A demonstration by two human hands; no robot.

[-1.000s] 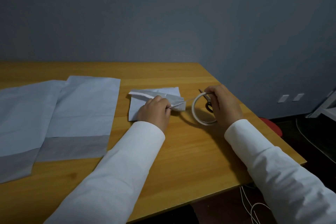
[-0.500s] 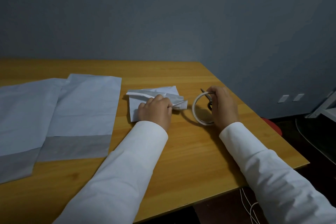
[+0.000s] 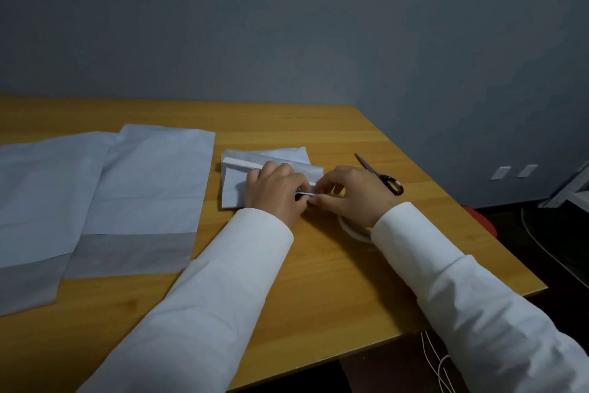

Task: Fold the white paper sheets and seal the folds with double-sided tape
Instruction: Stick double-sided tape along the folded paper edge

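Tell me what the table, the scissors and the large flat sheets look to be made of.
Table: wood or wood veneer, going by the visible grain, with a smooth, faintly glossy finish. Scissors: greyish blades, likely metal; dark handles, probably plastic. Flat sheets: thin matte white paper, lightly creased, each with a greyer band at its near end.

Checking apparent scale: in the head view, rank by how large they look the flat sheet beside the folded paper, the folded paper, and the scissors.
1. flat sheet, clearly largest.
2. folded paper, partly under the left hand.
3. scissors, smallest; they lie farther back, so slightly understated.
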